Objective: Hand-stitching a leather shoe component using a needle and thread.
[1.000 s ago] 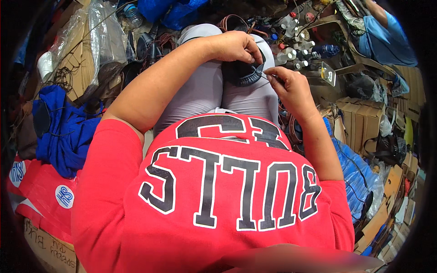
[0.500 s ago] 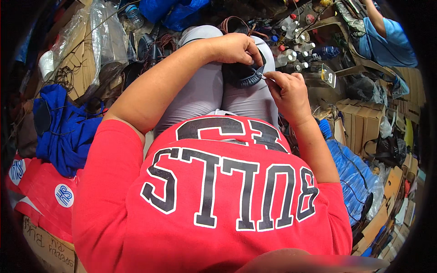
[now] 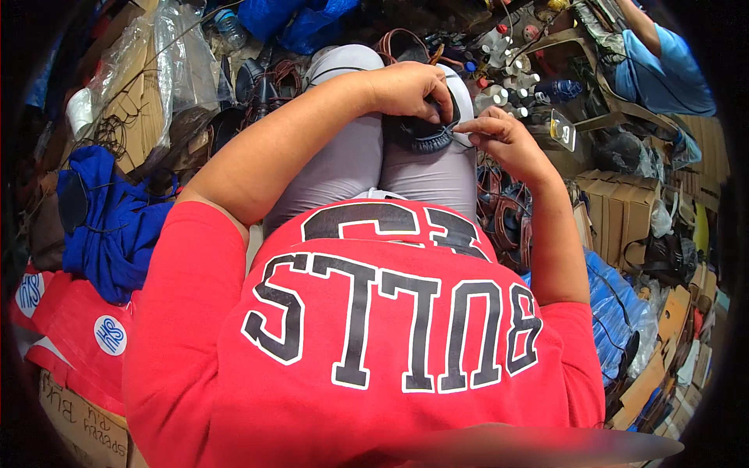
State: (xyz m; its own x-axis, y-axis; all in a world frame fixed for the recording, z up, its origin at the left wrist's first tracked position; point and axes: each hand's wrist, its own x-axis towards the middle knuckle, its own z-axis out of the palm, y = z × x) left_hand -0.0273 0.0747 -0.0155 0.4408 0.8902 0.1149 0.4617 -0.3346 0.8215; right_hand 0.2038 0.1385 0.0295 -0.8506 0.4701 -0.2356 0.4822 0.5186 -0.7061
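On my lap, across the grey trousers, lies a black shoe with a ridged, stitched-looking toe edge facing me. My left hand grips it from the far side, fingers curled down into its opening. Close to the shoe's right side, my right hand pinches a thin dark thread that loops near the shoe's edge. Whether a needle is also between those fingers is too small to make out.
Several bottles stand beyond my right knee. More dark shoes with brown edges lie beside my right thigh. Flattened cardboard and a blue plastic bag are at the right. Blue cloth lies left. Another person's blue sleeve shows far right.
My right hand has shifted slightly right and turned, its fingers now extended more toward the shoe. The shoe has moved a little to the right along with my left hand.
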